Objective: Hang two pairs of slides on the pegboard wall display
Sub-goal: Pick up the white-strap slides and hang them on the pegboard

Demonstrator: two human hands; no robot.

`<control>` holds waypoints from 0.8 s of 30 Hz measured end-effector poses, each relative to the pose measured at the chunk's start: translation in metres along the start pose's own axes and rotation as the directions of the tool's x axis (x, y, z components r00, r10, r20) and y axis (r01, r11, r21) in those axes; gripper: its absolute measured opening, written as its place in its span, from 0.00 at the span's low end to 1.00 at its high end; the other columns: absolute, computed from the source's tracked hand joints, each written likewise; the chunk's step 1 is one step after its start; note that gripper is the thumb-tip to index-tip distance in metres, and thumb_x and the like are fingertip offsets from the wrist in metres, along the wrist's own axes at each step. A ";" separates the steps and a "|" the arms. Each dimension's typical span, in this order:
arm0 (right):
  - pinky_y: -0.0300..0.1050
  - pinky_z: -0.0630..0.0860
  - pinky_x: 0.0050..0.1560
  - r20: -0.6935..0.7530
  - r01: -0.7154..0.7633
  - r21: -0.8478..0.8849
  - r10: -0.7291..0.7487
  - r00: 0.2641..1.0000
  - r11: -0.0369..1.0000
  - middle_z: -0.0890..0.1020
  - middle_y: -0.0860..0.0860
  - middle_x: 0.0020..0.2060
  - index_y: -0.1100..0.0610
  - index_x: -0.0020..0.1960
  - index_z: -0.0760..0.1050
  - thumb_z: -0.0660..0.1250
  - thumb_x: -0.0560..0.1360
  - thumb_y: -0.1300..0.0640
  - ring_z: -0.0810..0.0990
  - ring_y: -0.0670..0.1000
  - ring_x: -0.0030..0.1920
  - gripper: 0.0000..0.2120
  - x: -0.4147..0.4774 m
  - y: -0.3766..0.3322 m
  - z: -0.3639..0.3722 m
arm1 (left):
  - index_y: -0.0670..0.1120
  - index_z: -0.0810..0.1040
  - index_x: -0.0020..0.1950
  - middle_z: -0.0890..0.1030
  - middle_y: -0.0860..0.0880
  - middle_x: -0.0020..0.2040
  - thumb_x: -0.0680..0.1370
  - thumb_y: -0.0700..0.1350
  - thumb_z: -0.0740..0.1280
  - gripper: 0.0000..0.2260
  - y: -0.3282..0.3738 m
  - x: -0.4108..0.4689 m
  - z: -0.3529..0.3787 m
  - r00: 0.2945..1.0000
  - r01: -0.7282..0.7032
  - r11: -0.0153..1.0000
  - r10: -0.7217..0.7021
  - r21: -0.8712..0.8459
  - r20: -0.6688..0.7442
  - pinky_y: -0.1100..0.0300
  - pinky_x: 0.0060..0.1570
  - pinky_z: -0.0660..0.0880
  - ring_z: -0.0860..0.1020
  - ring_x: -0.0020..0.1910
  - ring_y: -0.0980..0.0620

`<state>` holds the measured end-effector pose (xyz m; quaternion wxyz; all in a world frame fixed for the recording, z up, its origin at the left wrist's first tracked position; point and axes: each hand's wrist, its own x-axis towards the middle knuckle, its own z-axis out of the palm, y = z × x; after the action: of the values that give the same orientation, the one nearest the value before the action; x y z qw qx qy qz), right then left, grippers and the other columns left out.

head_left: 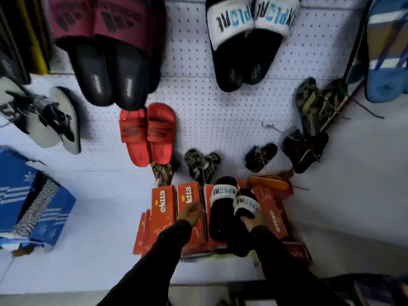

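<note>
From the head camera, your right hand [254, 221] grips a pair of black slides [231, 208] with white straps from below, holding them over the red boxes [164, 208] at the foot of the pegboard [220, 120]. Your left hand [190, 214] hangs open and empty, just left of that pair. A matching pair [247, 40] already hangs high on the pegboard, so this one likely remains to hang.

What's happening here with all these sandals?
A person is stocking a pegboard wall of footwear. The right hand holds a pair of black slides with white straps over a stack of red shoeboxes; the left hand is open and empty beside it. A matching pair already hangs higher up.
</note>
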<state>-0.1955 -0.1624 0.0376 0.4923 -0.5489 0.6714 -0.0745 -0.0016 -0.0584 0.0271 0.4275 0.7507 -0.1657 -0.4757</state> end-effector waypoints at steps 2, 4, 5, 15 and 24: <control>0.54 0.71 0.69 0.046 -0.104 -0.056 0.107 0.993 0.993 0.76 0.59 0.69 0.57 0.73 0.69 0.70 0.74 0.55 0.75 0.61 0.68 0.28 0.005 0.021 -0.004 | 0.35 0.66 0.74 0.72 0.34 0.70 0.78 0.33 0.64 0.24 -0.008 0.001 0.026 0.997 0.062 0.998 -0.062 0.014 0.052 0.56 0.64 0.70 0.73 0.66 0.42; 0.56 0.71 0.69 0.107 -0.117 -0.038 0.120 0.987 0.992 0.74 0.59 0.70 0.56 0.73 0.67 0.68 0.76 0.55 0.74 0.63 0.69 0.27 0.011 0.034 -0.002 | 0.37 0.63 0.75 0.70 0.35 0.72 0.79 0.36 0.64 0.26 -0.013 0.004 0.049 0.991 0.106 0.991 -0.112 0.085 0.068 0.50 0.71 0.67 0.71 0.70 0.40; 0.58 0.73 0.67 0.133 -0.131 -0.020 0.132 0.982 0.991 0.74 0.59 0.69 0.55 0.73 0.67 0.67 0.76 0.55 0.74 0.64 0.67 0.26 0.012 0.037 -0.002 | 0.38 0.61 0.76 0.69 0.36 0.73 0.79 0.38 0.65 0.27 -0.015 0.006 0.059 0.989 0.125 0.982 -0.135 0.140 0.061 0.48 0.72 0.65 0.69 0.72 0.39; 0.52 0.64 0.75 0.231 -0.137 -0.047 0.144 0.962 0.990 0.66 0.57 0.76 0.54 0.79 0.54 0.71 0.74 0.60 0.67 0.60 0.74 0.40 0.031 0.063 -0.010 | 0.38 0.71 0.70 0.77 0.37 0.66 0.76 0.47 0.69 0.25 -0.026 0.027 0.085 0.951 0.309 0.901 -0.303 0.305 -0.068 0.50 0.68 0.71 0.75 0.66 0.38; 0.62 0.75 0.65 0.181 -0.212 0.199 0.177 0.967 0.957 0.80 0.66 0.62 0.68 0.65 0.75 0.71 0.72 0.68 0.79 0.67 0.62 0.22 0.019 0.060 -0.016 | 0.36 0.76 0.66 0.81 0.35 0.61 0.74 0.42 0.73 0.22 -0.029 0.003 0.058 0.968 0.249 0.969 -0.249 -0.003 -0.031 0.47 0.63 0.76 0.80 0.60 0.37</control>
<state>-0.2456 -0.1619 -0.0042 0.6068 -0.4272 0.6681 -0.0536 -0.0548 -0.0720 -0.0083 0.3666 0.7730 -0.0638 -0.5138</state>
